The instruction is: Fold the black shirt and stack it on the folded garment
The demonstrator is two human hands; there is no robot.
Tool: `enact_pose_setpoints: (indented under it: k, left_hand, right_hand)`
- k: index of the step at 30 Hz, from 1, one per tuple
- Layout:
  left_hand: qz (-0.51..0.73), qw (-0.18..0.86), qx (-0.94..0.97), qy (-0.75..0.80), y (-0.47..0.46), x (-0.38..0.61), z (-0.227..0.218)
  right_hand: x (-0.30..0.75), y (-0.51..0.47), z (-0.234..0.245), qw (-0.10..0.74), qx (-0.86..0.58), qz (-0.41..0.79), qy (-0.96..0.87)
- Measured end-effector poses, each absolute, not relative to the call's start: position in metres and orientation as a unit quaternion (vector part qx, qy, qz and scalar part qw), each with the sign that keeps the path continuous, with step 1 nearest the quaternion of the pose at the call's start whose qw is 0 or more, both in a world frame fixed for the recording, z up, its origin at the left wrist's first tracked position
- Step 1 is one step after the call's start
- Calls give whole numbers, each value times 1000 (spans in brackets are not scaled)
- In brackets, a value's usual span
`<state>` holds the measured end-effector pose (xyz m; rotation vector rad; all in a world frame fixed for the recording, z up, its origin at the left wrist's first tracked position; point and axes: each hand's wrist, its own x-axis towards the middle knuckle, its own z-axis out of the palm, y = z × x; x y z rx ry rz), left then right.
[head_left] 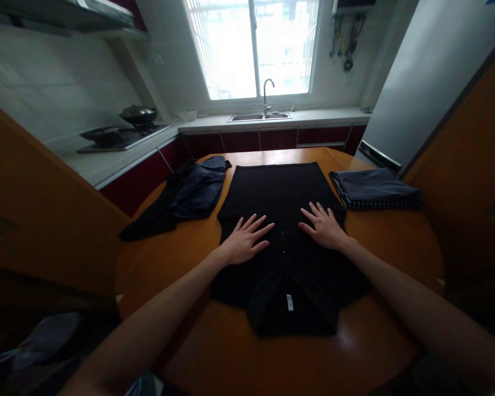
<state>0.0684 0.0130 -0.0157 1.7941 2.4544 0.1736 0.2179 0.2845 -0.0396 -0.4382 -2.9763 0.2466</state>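
Note:
A black collared shirt [278, 192] lies spread out front side up on the wooden table [198, 352], its collar toward me and its hem at the far side. Buttons run down its middle, and a small white label shows inside the neck. My left hand [244, 241] rests flat on the left part of the shirt, fingers spread. On the right part lies my right hand [324, 226], also flat with its fingers apart. Neither hand grips the cloth.
Dark, loosely laid clothes [200, 190] are at the table's left. A folded stack of clothes [375, 187] sits at the right. Beyond are a counter with a sink [247, 117], a stove [127, 143] with pans, and a fridge [421, 71].

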Motion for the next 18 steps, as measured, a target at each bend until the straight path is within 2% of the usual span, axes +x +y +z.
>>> enact_pose_setpoints:
  k: [3,8,18]
  left_hand:
    - [56,50,602,795,12,69,-15]
    - [52,56,602,795,12,71,-16]
    - [43,42,604,795,13,75,-12]
  right_hand:
    - [219,283,-38,70,-118,79,-987]
    - [216,283,-43,31,-114,82,-990]
    - [219,274,-42,59,-134,63,-987]
